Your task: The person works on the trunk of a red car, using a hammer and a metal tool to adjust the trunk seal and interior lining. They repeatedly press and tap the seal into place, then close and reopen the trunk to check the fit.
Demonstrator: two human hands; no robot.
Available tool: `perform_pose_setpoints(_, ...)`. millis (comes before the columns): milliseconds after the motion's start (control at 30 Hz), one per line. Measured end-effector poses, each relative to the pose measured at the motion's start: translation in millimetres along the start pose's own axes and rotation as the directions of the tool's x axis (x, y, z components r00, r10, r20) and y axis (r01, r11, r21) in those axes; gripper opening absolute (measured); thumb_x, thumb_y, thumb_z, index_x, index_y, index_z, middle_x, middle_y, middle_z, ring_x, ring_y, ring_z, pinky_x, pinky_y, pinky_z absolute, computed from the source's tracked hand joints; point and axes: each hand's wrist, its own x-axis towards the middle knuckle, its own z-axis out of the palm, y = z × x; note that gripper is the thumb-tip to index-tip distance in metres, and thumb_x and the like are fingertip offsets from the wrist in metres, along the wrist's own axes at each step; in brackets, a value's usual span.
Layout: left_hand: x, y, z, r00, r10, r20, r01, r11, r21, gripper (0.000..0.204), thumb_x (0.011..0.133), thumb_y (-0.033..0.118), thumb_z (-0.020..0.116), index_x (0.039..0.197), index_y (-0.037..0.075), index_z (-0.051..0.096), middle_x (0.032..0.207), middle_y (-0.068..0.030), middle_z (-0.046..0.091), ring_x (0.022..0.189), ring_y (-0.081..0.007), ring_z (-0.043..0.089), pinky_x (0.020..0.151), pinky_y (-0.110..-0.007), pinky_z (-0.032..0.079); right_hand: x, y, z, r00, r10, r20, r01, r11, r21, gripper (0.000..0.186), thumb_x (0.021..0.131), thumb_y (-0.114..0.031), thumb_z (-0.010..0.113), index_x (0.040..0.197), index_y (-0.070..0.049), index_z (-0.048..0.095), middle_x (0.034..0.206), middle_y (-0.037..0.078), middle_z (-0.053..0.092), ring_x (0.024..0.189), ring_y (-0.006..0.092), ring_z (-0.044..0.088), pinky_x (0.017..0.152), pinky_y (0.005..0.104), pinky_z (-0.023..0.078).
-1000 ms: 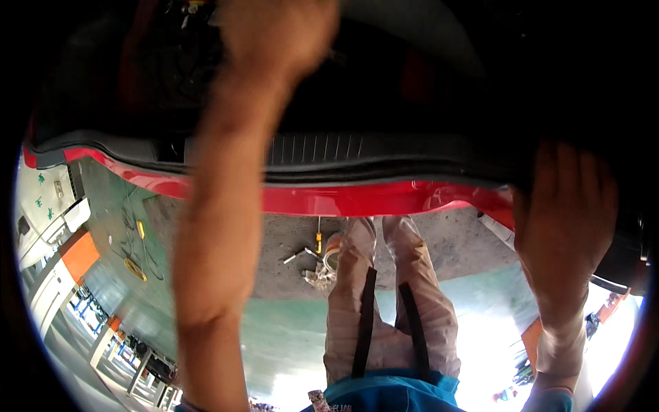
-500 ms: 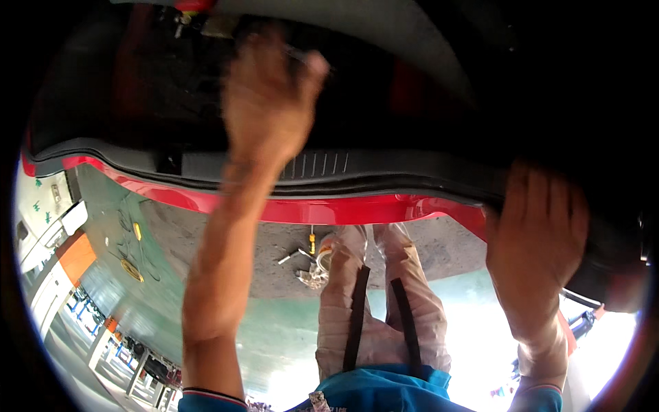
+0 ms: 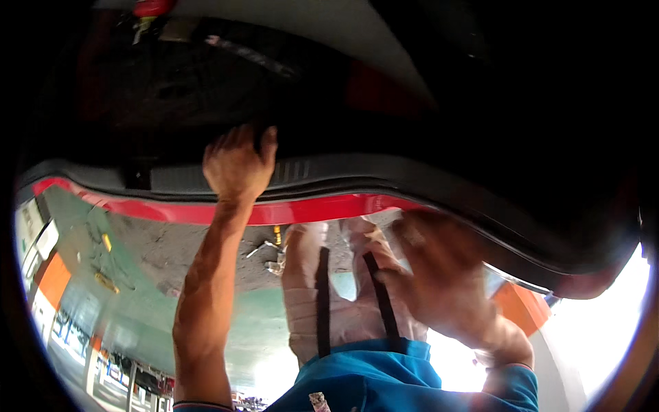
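Observation:
A car's open boot spreads before me, with a dark plastic sill (image 3: 329,172) and a red painted edge (image 3: 309,209) below it. My left hand (image 3: 239,165) lies over the sill, thumb apart and the fingertips in shadow beyond it; I see nothing held. Lower right, my right hand (image 3: 446,275) is blurred in front of the red edge and my trouser leg. Its thumb stands away from the fingers, and no object shows in it. Deep in the boot lies a long narrow strip-like thing (image 3: 250,55), apart from both hands.
A red-topped thing (image 3: 152,8) is at the boot's far left. On the floor by my feet lie a yellow-handled tool (image 3: 277,235) and a pale crumpled thing (image 3: 276,265). Yellow items and thin cords (image 3: 106,281) are farther left. A curved black trim (image 3: 549,264) bounds the right.
My left hand has drawn back from deep in the boot onto the sill. My right hand has left the right side trim and moved left and down. The view has shifted.

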Motion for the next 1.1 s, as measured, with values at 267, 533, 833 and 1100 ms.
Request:
perform_pose_setpoints(267, 2.2, 4.6, -4.1, 0.999, 0.034, 0.004, -0.034, 0.999, 0.036, 0.033, 0.096, 0.039, 0.058, 0.08, 0.011, 0.065, 0.077, -0.0062, 0.067, 0.073, -0.0284, 0.068, 0.069, -0.044, 0.051, 39.1, -35.4, 71.1, 0.999, -0.037, -0.025, 0.044, 0.904, 0.426, 0.016, 0.086, -0.022, 0.073, 0.085, -0.007, 0.067, 0.08, 0.004, 0.065, 0.077, 0.0213, 0.069, 0.063, 0.0342, 0.059)
perform_pose_setpoints(533, 1.6, -4.9, 0.0, 0.986, 0.165, 0.037, -0.167, 0.985, 0.049, 0.034, 0.097, 0.035, 0.055, 0.078, 0.01, 0.066, 0.081, -0.0084, 0.07, 0.074, -0.031, 0.067, 0.071, -0.044, 0.053, 72.9, -48.8, 33.5, 0.989, -0.075, -0.123, 0.112, 0.937, 0.33, 0.016, 0.087, -0.024, 0.069, 0.078, -0.011, 0.069, 0.078, 0.005, 0.068, 0.073, 0.0241, 0.07, 0.058, 0.0369, 0.057)
perform_pose_setpoints(833, 2.7, 6.3, -10.4, 0.952, 0.095, 0.29, -0.13, 0.986, 0.106, 0.041, 0.099, 0.038, 0.051, 0.08, 0.007, 0.069, 0.083, -0.0148, 0.072, 0.076, -0.0359, 0.07, 0.066, -0.046, 0.056, 57.5, -23.3, 53.0, 0.813, 0.541, -0.215, -0.441, 0.813, 0.379, 0.026, 0.086, -0.033, 0.071, 0.078, -0.008, 0.069, 0.079, 0.01, 0.069, 0.069, 0.0309, 0.069, 0.056, 0.0424, 0.054)
perform_pose_setpoints(1100, 20.2, -22.0, -25.9, 0.842, 0.015, 0.539, 0.115, 0.972, -0.206, 0.05, 0.105, 0.044, 0.046, 0.127, 0.003, 0.065, 0.126, -0.0253, 0.064, 0.114, -0.0379, 0.064, 0.097, -0.046, 0.051, 60.3, -89.0, 156.9, 0.858, 0.513, -0.019, -0.388, 0.673, 0.629, 0.02, 0.087, -0.028, 0.07, 0.093, -0.009, 0.071, 0.085, 0.012, 0.07, 0.076, 0.034, 0.069, 0.063, 0.046, 0.053)
